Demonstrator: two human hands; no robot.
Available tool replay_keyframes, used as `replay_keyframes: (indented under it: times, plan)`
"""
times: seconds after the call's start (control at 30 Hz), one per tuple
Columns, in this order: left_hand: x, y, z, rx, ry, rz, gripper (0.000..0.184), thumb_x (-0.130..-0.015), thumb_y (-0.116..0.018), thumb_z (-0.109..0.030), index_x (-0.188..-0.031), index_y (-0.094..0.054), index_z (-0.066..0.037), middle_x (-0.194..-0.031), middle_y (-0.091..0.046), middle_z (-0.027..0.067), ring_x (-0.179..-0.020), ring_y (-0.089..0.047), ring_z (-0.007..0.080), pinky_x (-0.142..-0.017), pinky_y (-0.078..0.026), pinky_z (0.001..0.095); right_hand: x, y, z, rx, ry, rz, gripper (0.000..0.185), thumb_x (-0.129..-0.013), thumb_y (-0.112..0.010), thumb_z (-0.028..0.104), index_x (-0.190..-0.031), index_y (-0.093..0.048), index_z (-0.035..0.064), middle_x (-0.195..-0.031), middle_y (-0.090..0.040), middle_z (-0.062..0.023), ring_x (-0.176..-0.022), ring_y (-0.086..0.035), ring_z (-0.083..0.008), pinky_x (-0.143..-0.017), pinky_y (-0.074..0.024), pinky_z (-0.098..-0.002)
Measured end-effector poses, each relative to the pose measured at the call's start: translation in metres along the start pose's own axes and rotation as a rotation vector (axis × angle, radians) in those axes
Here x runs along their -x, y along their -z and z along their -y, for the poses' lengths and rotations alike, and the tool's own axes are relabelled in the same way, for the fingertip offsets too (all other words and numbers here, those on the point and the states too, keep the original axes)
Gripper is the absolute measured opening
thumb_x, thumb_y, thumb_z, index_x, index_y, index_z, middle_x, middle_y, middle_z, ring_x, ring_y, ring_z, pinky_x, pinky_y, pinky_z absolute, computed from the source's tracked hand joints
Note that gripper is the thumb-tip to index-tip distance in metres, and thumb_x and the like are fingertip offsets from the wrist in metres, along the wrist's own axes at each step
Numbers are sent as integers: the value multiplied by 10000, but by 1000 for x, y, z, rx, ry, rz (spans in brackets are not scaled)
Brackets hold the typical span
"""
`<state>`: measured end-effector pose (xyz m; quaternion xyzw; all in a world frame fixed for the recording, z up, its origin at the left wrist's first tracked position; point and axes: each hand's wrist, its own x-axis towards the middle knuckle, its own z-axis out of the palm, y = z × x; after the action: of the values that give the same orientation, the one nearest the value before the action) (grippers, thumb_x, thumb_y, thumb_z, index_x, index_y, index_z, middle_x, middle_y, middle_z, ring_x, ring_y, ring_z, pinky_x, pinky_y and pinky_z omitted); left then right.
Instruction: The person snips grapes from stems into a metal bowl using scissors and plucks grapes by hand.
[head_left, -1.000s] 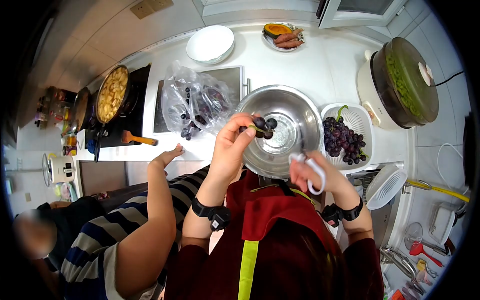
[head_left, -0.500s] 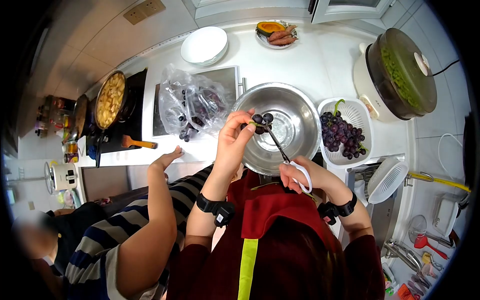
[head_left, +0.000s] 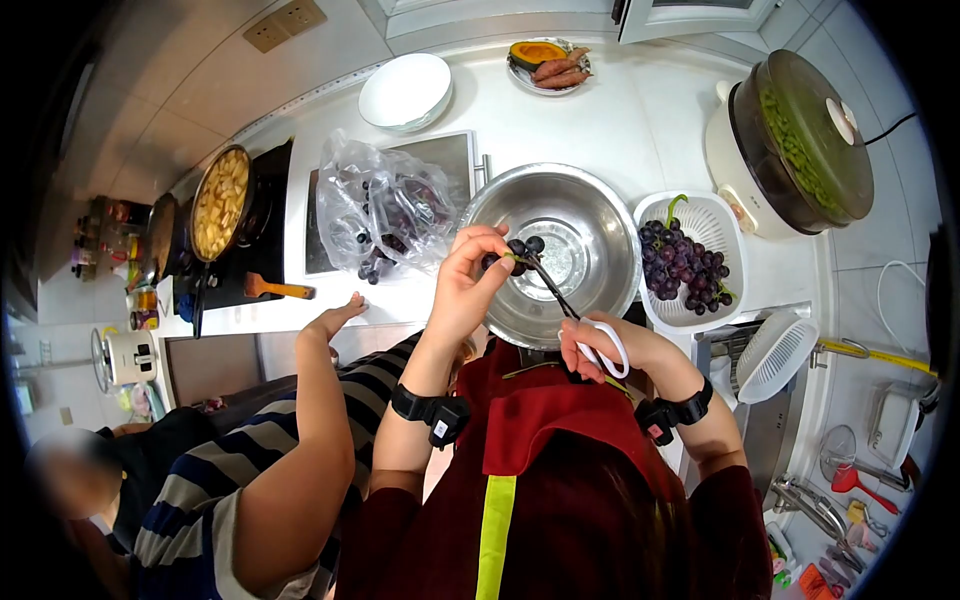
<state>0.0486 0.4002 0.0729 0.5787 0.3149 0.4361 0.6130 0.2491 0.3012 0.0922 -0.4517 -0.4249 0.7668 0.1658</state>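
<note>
Right now I have the small grape cluster (head_left: 526,248) in the middle of the frame, above the near left part of the steel bowl (head_left: 608,225), pinched near its stem between the thumb and forefinger of the left hand (head_left: 466,282). The right hand (head_left: 606,345) is curled round the white loops of the scissors (head_left: 556,288), whose dark blades slant up and left to the fruit; I can't tell whether they have bitten into the stem. What worries me most is how near the tips are to the left fingertips: a slightly careless angle could nick skin. A cut too close would, I judge, split a grape, and a loose pinch could let a berry roll over the rim and onto the floor. Just right of the bowl, a white basket (head_left: 718,228) holds a dark bunch (head_left: 684,268) with its green stem poking up, and an elbow drifting that way might knock it. Left of centre, a clear plastic bag (head_left: 348,165) has more grapes in it, some near its open-looking lower edge; a co-worker's hand (head_left: 343,312) is near enough to bump it. Farther out, a plate (head_left: 519,77) at the top centre carries cut pumpkin and reddish roots, a steamer (head_left: 722,165) at the upper right shows green pods under its lid, and a pan (head_left: 241,222) at the left is full of pale chunks.
</note>
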Motion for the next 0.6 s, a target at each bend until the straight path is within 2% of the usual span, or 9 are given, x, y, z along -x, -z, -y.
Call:
replay_keyframes:
  times: [0.2, 0.27, 0.3, 0.37, 0.47, 0.6]
  plan:
    - [-7, 11, 24, -203, 51, 79, 79, -796, -618, 0, -869, -596, -21, -1022, -492, 64, -1098, -498, 193, -919, -375, 298, -11, 10, -20, -41, -86, -26, 702, -868, -350, 654, -608, -520, 24, -441, -456, -45, -392, -472, -139, -386, -380, -263]
    - [-8, 18, 47, -216, 171, 119, 60, -803, -626, -30, -857, -604, -18, -1004, -505, 47, -1011, -514, 148, -875, -393, 274, -16, 13, -29, -22, -112, -56, 720, -857, -348, 676, -600, -512, 24, -435, -445, -44, -384, -464, -139, -381, -381, -267]
    - [-8, 18, 51, -215, 170, 122, 60, -803, -626, -30, -857, -604, -18, -1004, -505, 47, -1011, -514, 148, -875, -393, 274, -18, 15, -34, -22, -113, -49, 738, -845, -346, 695, -597, -511, 20, -433, -439, -44, -380, -460, -139, -375, -381, -271]
    - [-7, 15, 58, -121, 374, 108, 67, -824, -612, -53, -890, -603, -43, -1007, -537, 22, -968, -510, 110, -879, -382, 246, -21, 17, -41, -25, -116, -46, 756, -833, -344, 714, -594, -510, 17, -431, -434, -44, -375, -457, -139, -368, -381, -275]
    - [-6, 13, 66, -58, 478, 87, 69, -846, -602, -109, -899, -611, -65, -941, -571, -4, -885, -524, 89, -847, -389, 225, -23, 17, -47, 40, -130, -98, 743, -861, -295, 696, -584, -508, 41, -418, -434, -30, -368, -446, -140, -392, -371, -263]
    - [-9, 19, 81, 4, 569, 73, 83, -872, -572, -130, -915, -610, -70, -924, -594, -5, -875, -552, 94, -856, -418, 242, -24, 22, -58, 18, -158, -161, 778, -831, -279, 740, -600, -517, 36, -427, -452, -40, -382, -475, -146, -394, -382, -258]
